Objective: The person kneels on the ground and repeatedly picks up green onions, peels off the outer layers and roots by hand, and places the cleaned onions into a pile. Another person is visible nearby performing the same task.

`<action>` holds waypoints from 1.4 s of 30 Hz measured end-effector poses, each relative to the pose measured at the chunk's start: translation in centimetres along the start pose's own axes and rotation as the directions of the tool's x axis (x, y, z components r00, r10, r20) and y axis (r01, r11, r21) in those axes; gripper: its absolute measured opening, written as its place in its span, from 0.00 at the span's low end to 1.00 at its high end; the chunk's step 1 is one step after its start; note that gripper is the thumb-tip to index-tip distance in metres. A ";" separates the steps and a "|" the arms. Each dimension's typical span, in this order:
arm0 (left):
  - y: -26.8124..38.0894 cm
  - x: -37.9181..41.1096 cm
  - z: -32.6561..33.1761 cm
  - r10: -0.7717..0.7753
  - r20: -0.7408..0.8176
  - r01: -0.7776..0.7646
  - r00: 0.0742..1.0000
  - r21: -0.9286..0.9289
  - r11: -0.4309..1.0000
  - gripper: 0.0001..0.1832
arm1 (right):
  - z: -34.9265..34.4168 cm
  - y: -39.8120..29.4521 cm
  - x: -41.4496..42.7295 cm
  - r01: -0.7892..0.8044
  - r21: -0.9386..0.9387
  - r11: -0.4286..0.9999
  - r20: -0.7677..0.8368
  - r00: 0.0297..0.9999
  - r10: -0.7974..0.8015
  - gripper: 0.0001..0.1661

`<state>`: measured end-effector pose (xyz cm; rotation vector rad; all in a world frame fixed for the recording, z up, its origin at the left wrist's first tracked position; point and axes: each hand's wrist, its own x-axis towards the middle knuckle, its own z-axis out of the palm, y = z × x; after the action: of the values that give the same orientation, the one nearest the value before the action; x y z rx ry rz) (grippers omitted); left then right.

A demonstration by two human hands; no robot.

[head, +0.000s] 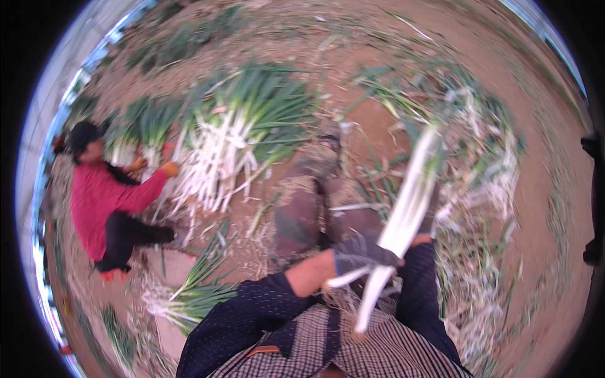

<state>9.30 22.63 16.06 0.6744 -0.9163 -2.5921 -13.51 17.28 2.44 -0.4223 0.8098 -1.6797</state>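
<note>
A bunch of long white green onion stalks (406, 208) slants up across my lap, its roots toward my checked apron. My left hand (366, 253), in a dark grey glove, is closed around the lower white part. One shorter stalk (349, 278) sticks out sideways by that hand, with stringy roots hanging beneath. My right hand (429, 208), also in a dark glove, lies along the far side of the bunch; the stalks hide most of its fingers. The green upper ends of the bunch are blurred.
Trimmed leaves and peelings (477, 189) lie heaped at the right. A large pile of green onions (227, 141) spreads at the left, where a person in a red top (108, 198) squats with orange-gloved hands. A smaller onion pile (189, 297) rests near my left elbow.
</note>
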 end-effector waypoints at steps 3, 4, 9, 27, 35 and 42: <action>-1.2 1.7 -1.2 0.137 0.039 -0.142 0.990 0.344 0.928 0.41 | 1.9 -1.8 0.3 -0.128 0.300 0.945 0.169 0.982 0.079 0.34; -3.3 2.7 -2.8 0.202 0.061 -0.208 0.978 0.433 0.877 0.42 | 2.7 -1.4 0.3 -0.206 0.382 0.901 0.249 0.962 0.115 0.34; -6.4 6.1 -5.7 0.198 0.067 -0.205 0.978 0.501 0.841 0.37 | 4.7 -2.0 1.0 -0.443 0.522 0.729 0.520 0.843 0.140 0.34; -1.8 -6.0 -10.5 0.581 -0.456 0.391 0.674 0.888 0.244 0.48 | 13.5 8.6 8.4 -0.127 -0.207 0.970 0.010 0.991 0.131 0.28; 0.0 -14.8 -15.6 0.738 -0.592 0.277 0.322 0.805 0.525 0.46 | 29.6 14.2 6.2 -0.391 -0.140 0.910 0.301 0.858 0.416 0.19; 7.7 -22.9 -27.7 0.956 -0.289 0.605 -0.050 0.753 0.259 0.49 | 35.1 18.6 6.8 0.004 -0.568 0.823 0.656 0.606 0.450 0.39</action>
<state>44.10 12.73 9.60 1.8965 -1.5118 0.0578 20.84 -1.08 12.80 -1.2722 0.5974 -0.8281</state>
